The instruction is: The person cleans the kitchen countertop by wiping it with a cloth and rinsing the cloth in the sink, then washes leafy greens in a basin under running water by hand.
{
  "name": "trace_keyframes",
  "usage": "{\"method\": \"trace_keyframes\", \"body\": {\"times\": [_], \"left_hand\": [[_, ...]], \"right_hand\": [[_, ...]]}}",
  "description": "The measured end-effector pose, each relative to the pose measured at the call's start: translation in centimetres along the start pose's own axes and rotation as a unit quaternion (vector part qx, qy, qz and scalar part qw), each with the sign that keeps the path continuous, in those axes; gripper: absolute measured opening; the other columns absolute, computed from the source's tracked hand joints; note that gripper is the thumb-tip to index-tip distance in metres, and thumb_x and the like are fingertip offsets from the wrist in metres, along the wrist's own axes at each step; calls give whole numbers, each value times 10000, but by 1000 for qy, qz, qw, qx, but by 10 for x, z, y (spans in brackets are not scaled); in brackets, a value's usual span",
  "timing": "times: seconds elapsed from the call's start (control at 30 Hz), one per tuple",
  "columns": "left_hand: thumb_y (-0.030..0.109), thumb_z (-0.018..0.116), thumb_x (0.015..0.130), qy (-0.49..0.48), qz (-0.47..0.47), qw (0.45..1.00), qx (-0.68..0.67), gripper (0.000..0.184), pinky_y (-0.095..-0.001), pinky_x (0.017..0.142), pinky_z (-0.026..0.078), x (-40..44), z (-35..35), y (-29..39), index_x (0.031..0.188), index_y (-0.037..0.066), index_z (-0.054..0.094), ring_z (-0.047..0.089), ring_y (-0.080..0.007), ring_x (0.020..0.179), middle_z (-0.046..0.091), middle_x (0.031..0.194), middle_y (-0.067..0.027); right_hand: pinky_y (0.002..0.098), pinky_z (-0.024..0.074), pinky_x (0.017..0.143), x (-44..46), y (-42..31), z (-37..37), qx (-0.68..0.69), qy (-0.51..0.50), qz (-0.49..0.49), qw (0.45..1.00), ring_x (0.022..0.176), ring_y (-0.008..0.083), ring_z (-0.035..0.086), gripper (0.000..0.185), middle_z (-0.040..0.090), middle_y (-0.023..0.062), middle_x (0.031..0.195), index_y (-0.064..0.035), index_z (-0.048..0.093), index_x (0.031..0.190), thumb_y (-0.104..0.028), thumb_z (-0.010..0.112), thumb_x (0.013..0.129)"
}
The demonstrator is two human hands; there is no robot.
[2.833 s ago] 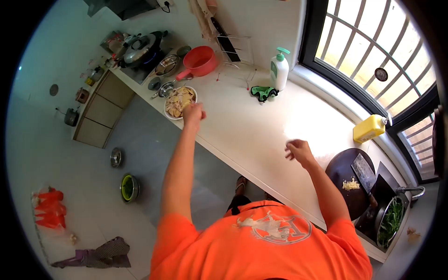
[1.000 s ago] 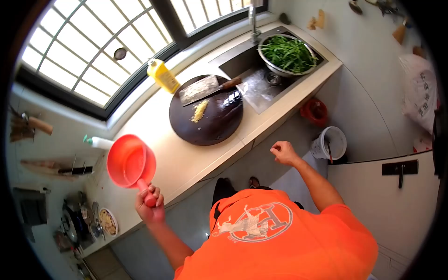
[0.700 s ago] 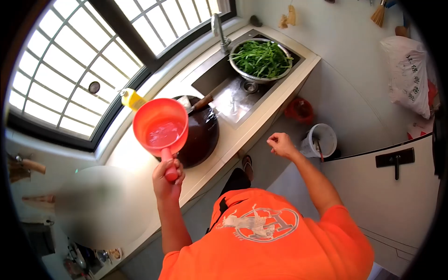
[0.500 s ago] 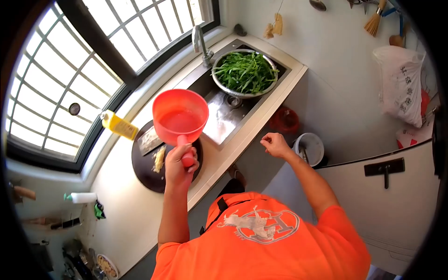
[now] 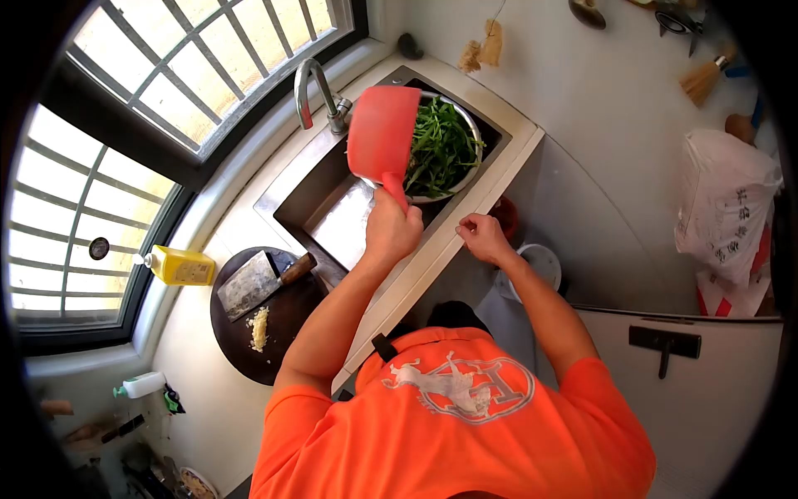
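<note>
My left hand is wrapped round the handle of a red plastic water dipper. The dipper is tipped on its side toward leafy greens, covering the left part of their metal basin. Whether water runs out cannot be seen. The basin sits over the far end of the steel sink. By the counter's front edge, my right hand has its fingers curled together, with nothing visible in them.
A cleaver and chopped pale bits lie on a round dark cutting board. A yellow bottle stands by the window. The faucet arches behind the sink. Below the counter is a white bucket.
My left hand has carried the dipper from above the cutting board to the basin and turned it from upright onto its side. My right hand has come closer to the counter edge.
</note>
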State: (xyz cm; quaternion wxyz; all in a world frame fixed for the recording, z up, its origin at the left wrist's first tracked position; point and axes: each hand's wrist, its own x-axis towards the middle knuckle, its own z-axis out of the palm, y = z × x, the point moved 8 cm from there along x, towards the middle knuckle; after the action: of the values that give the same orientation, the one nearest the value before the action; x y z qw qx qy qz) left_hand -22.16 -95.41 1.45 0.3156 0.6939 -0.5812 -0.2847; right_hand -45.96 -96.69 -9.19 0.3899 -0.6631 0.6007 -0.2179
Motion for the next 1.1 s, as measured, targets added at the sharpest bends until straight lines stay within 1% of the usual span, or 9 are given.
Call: {"method": "trace_keyframes", "body": {"times": [0.2,0.33,0.37,0.43,0.5,0.53,0.7,0.87,1.1], "left_hand": [[65,601,822,50,87,992,79,560,-528,780,530,5,-2,24,1262,-172,349,649,-498,870,615,1021,-345],[98,619,849,77,6,995,59,629,-516,796,524,-12,-18,14,1373,-111,341,643,-489,921,622,1014,-328],[107,624,854,87,-16,995,42,617,-513,797,522,-19,-22,11,1376,-92,361,642,-491,917,625,1004,-325],[142,652,876,159,11,987,26,570,-434,715,536,-38,-29,2,1361,-48,420,677,-368,804,651,952,-242],[140,668,886,120,-168,959,-193,527,-325,626,511,-59,-25,-5,1332,-43,456,642,-197,743,642,937,-148],[114,677,888,134,-180,941,-252,515,-244,573,464,-68,-20,-10,1329,-37,459,576,-89,746,599,947,-76],[87,668,857,186,-215,898,-336,484,-204,554,399,-111,3,2,1297,-29,502,509,-68,658,561,891,-25],[57,652,876,244,-277,840,-398,399,-215,559,403,-147,15,-3,1241,-20,509,519,-64,693,571,896,-25],[75,622,894,352,-292,757,-467,274,-220,435,314,-181,8,-10,1141,5,527,443,-56,554,556,802,-20]], "right_hand": [[426,544,824,74,-3,-35,-63,40,-36,997,877,349,696,454,691,211,1054,10,649,1191,-275,757,854],[456,513,908,136,-16,-50,-98,92,-134,982,1027,399,646,508,641,234,1175,3,610,1260,-285,748,864],[463,508,914,147,-16,-48,-104,80,-162,978,1051,406,632,499,640,234,1167,4,614,1250,-283,746,865],[477,498,927,168,-27,-47,-115,65,-222,966,1098,422,603,479,637,235,1151,5,621,1232,-279,742,865],[486,503,898,179,-35,-27,-109,-24,-265,958,1062,419,612,389,647,225,1111,2,646,1147,-253,729,865],[487,503,893,181,-36,-12,-114,-65,-293,947,1059,417,612,366,649,223,1102,1,651,1123,-245,726,863],[500,511,836,196,-69,39,-44,-158,-318,934,946,423,637,270,661,226,939,0,664,1032,-201,704,857],[508,514,755,237,-138,60,-32,-73,-471,879,860,420,654,225,669,224,888,5,655,947,-198,693,856],[404,537,648,229,-294,48,64,-112,-413,901,695,296,695,406,690,138,739,4,696,908,-390,774,847]]}}
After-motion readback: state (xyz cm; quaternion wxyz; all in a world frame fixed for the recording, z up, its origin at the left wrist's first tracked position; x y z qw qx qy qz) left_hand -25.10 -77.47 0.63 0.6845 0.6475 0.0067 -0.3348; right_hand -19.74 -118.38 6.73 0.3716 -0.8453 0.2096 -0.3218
